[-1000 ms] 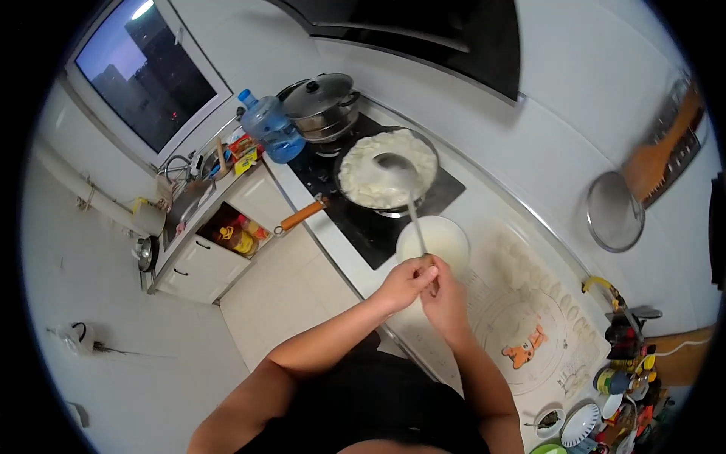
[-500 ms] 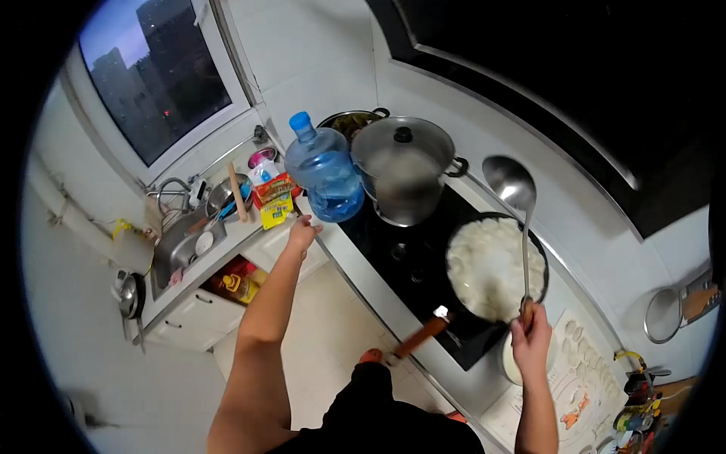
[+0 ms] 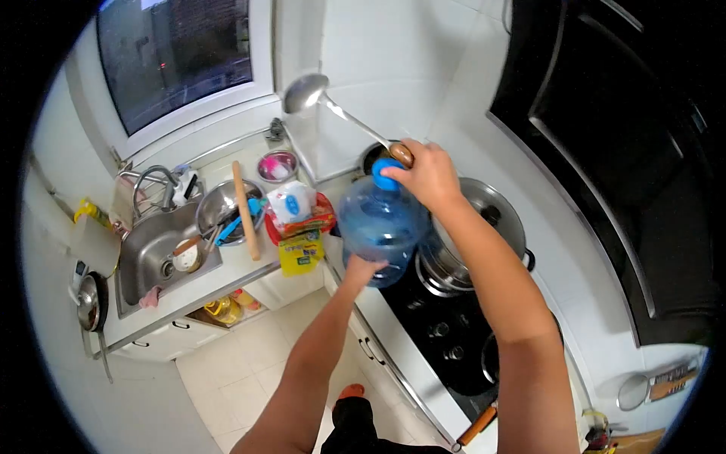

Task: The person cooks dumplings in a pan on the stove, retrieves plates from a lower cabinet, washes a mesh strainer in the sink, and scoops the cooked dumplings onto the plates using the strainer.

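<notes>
A large blue water jug point(image 3: 382, 216) with a blue cap stands at the corner between the counter and the stove. My right hand point(image 3: 429, 175) is at its top, thumb on the cap, and is closed round the wooden-ended handle of a metal ladle point(image 3: 305, 92). The ladle's bowl points up and left toward the wall. My left hand point(image 3: 366, 268) grips the jug low on its near side; part of its fingers is hard to make out. Right of the jug is a steel pot point(image 3: 491, 219) with a glass lid, partly behind my right forearm.
A pan with a wooden handle point(image 3: 478, 427) sits on the stove point(image 3: 423, 325), mostly hidden by my right arm. Left of the jug are a yellow packet point(image 3: 301, 253), a rolling pin point(image 3: 245, 212), a metal bowl point(image 3: 215, 203) and the sink point(image 3: 136, 261).
My right hand has carried the ladle from above the white-filled pan left to the jug's cap. My left hand has moved onto the jug's lower side. The view has turned left.
</notes>
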Action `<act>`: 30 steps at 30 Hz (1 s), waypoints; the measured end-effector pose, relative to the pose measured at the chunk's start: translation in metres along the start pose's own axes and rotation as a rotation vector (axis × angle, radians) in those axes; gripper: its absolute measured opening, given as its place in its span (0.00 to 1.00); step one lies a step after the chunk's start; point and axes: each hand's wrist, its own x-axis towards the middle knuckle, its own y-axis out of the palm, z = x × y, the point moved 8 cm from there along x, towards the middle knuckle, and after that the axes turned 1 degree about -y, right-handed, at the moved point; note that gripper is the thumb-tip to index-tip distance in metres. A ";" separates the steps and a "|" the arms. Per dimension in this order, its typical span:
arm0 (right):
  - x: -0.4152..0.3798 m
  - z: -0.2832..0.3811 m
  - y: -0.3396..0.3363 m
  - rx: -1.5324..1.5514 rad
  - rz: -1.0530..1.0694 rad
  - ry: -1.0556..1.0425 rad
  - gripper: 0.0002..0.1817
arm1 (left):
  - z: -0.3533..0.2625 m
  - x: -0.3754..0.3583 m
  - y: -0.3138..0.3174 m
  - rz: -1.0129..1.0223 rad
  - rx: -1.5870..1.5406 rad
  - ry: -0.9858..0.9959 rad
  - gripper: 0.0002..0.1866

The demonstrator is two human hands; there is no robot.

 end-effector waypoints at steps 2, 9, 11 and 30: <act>0.007 0.003 0.023 0.086 0.236 0.036 0.24 | -0.016 -0.023 -0.005 -0.091 0.071 0.083 0.27; -0.003 0.051 0.009 0.209 0.525 0.186 0.30 | -0.044 -0.067 -0.014 0.037 0.225 0.243 0.21; -0.005 0.057 0.011 0.213 0.542 0.145 0.29 | -0.018 -0.078 -0.024 -0.004 0.174 0.160 0.22; -0.081 0.039 -0.245 0.271 0.654 0.311 0.22 | -0.091 -0.253 -0.014 0.178 0.037 -0.253 0.15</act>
